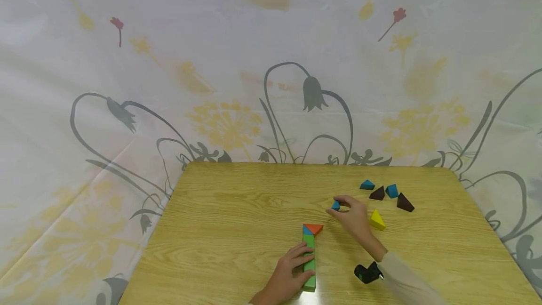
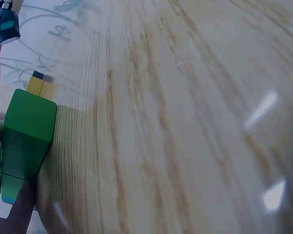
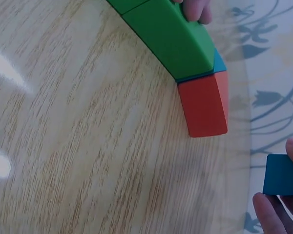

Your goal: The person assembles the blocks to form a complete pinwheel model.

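Note:
My left hand (image 1: pixel 292 269) lies across a row of green blocks (image 1: pixel 309 263), fingers stretched over the top face. A blue triangular block (image 1: pixel 306 231) and an orange-red triangular block (image 1: pixel 314 228) stand side by side against the row's far end. Beyond and right of them, my right hand (image 1: pixel 354 218) pinches another blue triangular block (image 1: pixel 336 205) between thumb and fingers. That block (image 3: pixel 282 174) shows a square face in the right wrist view, apart from the red block (image 3: pixel 203 106). In the left wrist view, the green row's near end (image 2: pixel 30 114) stands beside the left fingers.
A yellow triangular block (image 1: pixel 378 220) lies right of the right hand. Farther back are two blue blocks (image 1: pixel 367 184) and two dark brown blocks (image 1: pixel 405 202). A black wrist camera (image 1: pixel 367 273) sits by the right sleeve. A patterned curtain (image 1: pixel 271 107) hangs behind the wooden table (image 1: pixel 237 192).

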Demonstrator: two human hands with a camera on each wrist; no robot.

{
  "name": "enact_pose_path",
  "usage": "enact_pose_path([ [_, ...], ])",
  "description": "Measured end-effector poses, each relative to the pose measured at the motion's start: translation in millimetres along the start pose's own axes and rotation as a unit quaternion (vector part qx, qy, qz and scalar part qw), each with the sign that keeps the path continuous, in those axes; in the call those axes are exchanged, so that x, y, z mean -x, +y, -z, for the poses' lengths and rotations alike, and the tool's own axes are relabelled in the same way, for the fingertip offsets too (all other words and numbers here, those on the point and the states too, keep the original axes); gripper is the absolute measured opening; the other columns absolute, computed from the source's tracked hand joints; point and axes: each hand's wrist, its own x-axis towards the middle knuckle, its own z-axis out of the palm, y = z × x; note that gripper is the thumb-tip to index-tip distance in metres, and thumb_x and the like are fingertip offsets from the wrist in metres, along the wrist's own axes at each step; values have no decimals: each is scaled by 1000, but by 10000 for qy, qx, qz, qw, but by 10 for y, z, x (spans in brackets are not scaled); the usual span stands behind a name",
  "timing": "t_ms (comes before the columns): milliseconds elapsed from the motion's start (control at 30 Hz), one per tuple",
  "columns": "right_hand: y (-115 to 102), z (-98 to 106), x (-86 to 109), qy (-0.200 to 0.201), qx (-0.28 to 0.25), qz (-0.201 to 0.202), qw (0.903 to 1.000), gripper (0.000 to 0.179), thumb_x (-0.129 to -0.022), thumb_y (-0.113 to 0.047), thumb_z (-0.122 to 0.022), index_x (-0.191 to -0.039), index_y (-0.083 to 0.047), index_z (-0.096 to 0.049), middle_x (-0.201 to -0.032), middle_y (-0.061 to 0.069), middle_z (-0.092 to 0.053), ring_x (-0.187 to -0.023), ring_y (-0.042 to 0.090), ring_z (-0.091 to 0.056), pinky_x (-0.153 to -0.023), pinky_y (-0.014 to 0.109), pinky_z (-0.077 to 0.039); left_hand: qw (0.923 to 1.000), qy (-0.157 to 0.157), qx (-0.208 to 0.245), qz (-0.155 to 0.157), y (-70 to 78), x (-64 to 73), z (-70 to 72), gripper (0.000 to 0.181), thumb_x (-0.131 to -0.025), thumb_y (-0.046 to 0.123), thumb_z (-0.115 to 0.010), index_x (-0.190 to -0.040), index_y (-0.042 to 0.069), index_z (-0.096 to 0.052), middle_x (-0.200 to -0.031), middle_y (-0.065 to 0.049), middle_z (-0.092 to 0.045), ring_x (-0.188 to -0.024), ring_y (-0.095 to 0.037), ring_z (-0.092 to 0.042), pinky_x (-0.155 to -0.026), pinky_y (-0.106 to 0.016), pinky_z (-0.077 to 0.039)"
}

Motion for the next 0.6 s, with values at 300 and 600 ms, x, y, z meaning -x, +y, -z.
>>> enact_pose_path([
  [300,-17,-170,0,2,-45,-5,10000,41,-73,-8,-82,-108,6,-66,-107,23,-64,-95,33,-64,-70,27,-57,10000,10,-21,-2,-29,9,-14,36,-88,16,-68,-118,-3,-63,-129,-10,-57,-128,-31,-45,-101,-41,-43],
  [600,-43,-289,-3,-114,-194,-222,9995,40,-73,-9,-82,-107,6,-65,-107,22,-64,-95,33,-63,-72,30,-57,9999,-17,100,54,-33,3,-18,36,-88,15,-67,-119,-2,-62,-129,-10,-57,-128,-31,-44,-101,-41,-43],
])
